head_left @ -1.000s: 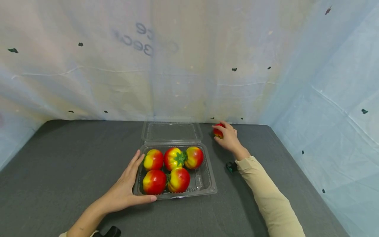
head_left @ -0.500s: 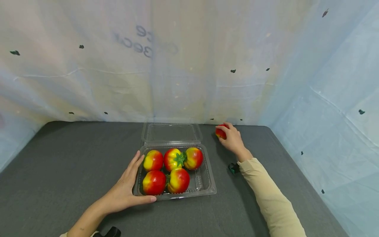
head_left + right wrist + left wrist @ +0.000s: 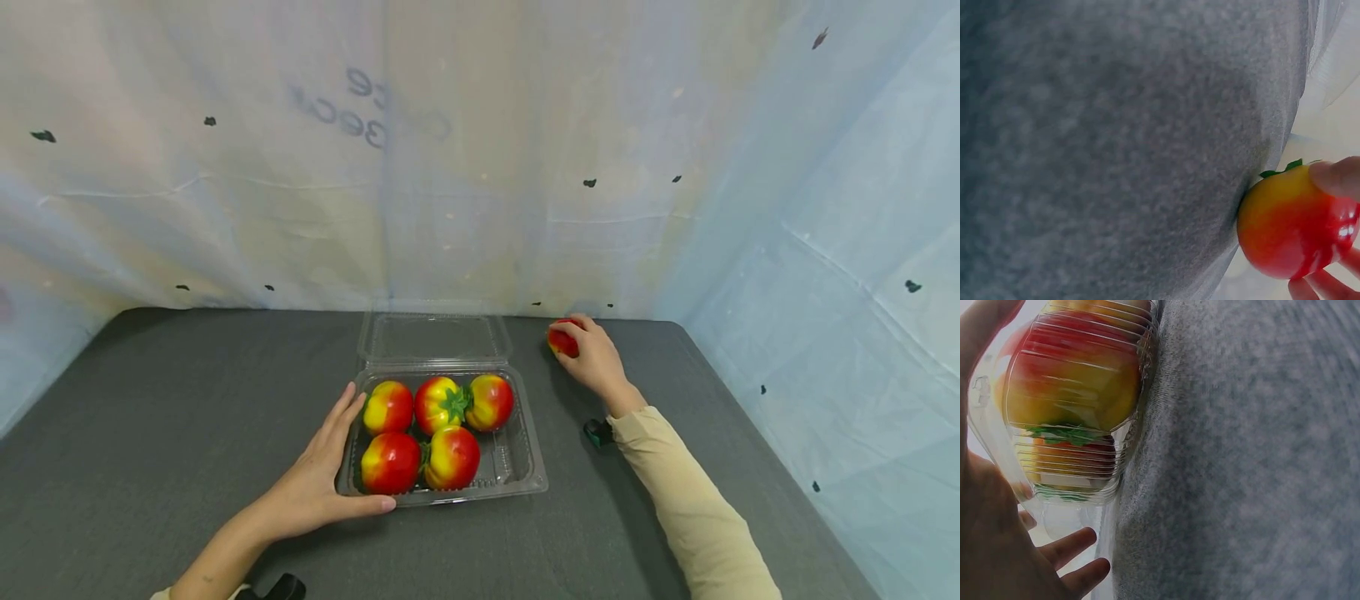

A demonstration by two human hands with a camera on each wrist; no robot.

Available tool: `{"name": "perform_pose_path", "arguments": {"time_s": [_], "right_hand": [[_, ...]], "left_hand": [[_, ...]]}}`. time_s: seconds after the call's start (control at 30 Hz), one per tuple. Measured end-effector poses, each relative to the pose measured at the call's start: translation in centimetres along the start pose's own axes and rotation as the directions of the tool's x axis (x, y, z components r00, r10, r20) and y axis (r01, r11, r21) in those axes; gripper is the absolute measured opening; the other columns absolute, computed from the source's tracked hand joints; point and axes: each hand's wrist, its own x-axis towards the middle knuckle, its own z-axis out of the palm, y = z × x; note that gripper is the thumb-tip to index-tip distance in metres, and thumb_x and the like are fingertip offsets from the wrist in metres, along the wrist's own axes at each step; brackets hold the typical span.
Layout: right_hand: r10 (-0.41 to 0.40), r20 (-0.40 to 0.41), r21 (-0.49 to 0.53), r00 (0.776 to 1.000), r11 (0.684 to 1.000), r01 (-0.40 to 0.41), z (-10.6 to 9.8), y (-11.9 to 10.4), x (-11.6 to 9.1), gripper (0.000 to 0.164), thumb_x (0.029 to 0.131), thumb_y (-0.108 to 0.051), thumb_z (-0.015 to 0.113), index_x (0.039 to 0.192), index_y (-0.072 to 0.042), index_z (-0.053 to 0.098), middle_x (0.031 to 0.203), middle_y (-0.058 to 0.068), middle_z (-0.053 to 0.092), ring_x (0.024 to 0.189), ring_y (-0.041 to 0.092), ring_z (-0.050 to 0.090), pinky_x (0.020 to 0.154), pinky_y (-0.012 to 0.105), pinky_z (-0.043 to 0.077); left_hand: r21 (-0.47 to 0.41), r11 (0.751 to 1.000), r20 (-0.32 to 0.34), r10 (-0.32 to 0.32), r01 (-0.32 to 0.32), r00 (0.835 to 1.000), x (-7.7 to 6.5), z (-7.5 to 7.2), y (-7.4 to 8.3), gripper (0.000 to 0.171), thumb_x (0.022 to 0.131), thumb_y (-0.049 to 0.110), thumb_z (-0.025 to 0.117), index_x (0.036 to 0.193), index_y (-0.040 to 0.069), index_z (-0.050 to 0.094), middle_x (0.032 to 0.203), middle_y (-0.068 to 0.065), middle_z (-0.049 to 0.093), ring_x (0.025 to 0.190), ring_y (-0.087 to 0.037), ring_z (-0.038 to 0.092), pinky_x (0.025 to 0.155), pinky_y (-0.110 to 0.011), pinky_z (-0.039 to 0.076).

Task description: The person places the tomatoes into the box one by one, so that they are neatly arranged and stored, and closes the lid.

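In the head view a clear plastic clamshell box (image 3: 525,454) stands on the table with its lid (image 3: 435,336) laid back. Several red-and-yellow tomatoes (image 3: 392,462) sit inside it in two rows, some showing green leaves. My left hand (image 3: 318,475) spans the box's near left corner, fingers straight along the left side and thumb by the front edge. At the back right, my right hand (image 3: 597,360) holds another tomato (image 3: 562,337) between thumb and fingers. The right wrist view shows this tomato (image 3: 1291,219) against the grey surface, its green leaves partly visible.
The dark grey table (image 3: 187,400) ends at a pale plastic sheet (image 3: 465,167) behind and another sheet (image 3: 847,275) on the right. The box's front right part (image 3: 498,467) holds no tomato. Dark wrist devices (image 3: 597,432) show under the wrists.
My right hand has shifted slightly to the right with the tomato in its grip. The left hand and the box stay in place.
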Motion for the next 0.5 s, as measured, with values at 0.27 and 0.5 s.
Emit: {"name": "perform_pose_path", "arguments": {"time_s": [0.27, 0.5], "right_hand": [[0.012, 0.005, 0.038, 1.0, 0.999, -0.012, -0.6, -0.3, -0.5, 0.044, 0.084, -0.016, 0.073, 0.127, -0.012, 0.061, 0.139, 0.018, 0.046, 0.123, 0.04, 0.046, 0.095, 0.055, 0.047], [0.0, -0.039, 0.056, 0.999, 0.998, 0.002, -0.8, -0.7, -1.1, 0.047, 0.084, -0.018, 0.074, 0.129, -0.012, 0.06, 0.14, 0.018, 0.046, 0.124, 0.039, 0.046, 0.094, 0.054, 0.048]], "left_hand": [[0.0, 1.0, -0.001, 0.006, -0.006, 1.0, 0.0, 0.0, -0.1, 0.12, 0.07, 0.05, 0.081, 0.155, 0.021, 0.002, 0.161, -0.007, -0.011, 0.14, -0.052, 0.01, 0.089, -0.082, 0.022], [-0.005, 1.0, 0.0, 0.009, -0.009, 1.0, 0.0, -0.1, 0.0, 0.12, 0.07, 0.049, 0.081, 0.155, 0.023, 0.002, 0.161, -0.007, -0.011, 0.14, -0.052, 0.009, 0.089, -0.083, 0.021]]}}
